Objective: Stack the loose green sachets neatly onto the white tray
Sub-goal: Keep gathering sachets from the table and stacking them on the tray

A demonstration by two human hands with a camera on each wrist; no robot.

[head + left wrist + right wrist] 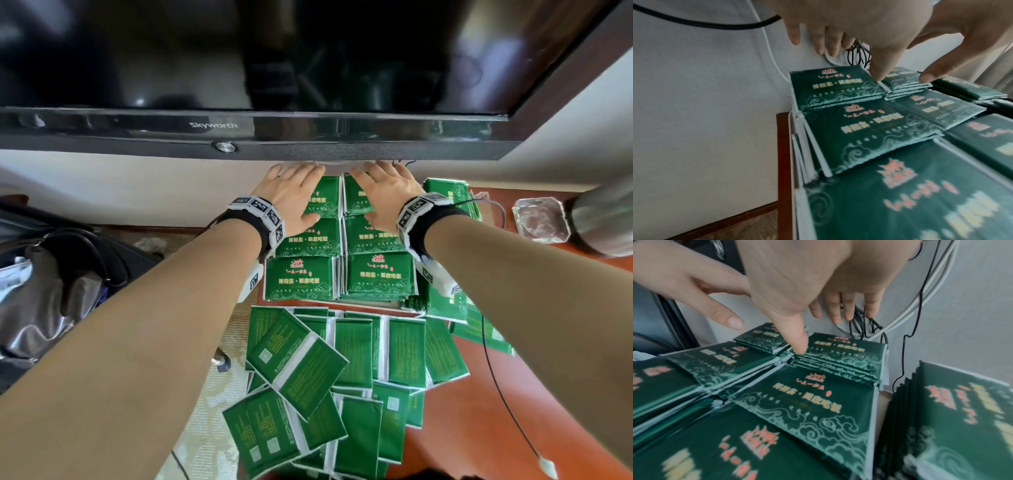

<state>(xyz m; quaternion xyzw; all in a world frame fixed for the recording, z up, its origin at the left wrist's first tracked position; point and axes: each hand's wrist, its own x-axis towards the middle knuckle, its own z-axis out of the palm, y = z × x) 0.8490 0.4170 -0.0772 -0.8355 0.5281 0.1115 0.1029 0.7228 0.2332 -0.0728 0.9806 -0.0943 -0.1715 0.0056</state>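
- Left hand (294,193) lay spread, fingers straight, palm down over the far left stack (835,86); it held nothing.
- Right hand (386,192) likewise flat and spread, over the far right stack (840,353); thumb (797,340) tip touched the top sachet's near edge.
- Fingertips of both hands reached the wall (694,97) behind the stacks, by a bundle of cables (863,327).
- Stacked sachets (340,253) sat in two columns of three, face up, on the tray (792,129); only its left rim was seen, apparently white.
- Loose sachets (329,383) lay jumbled, backs up, on the table (462,428) nearer the person.
- A further pile (452,202) stood right of the tray.
- TV (239,68) hung above.
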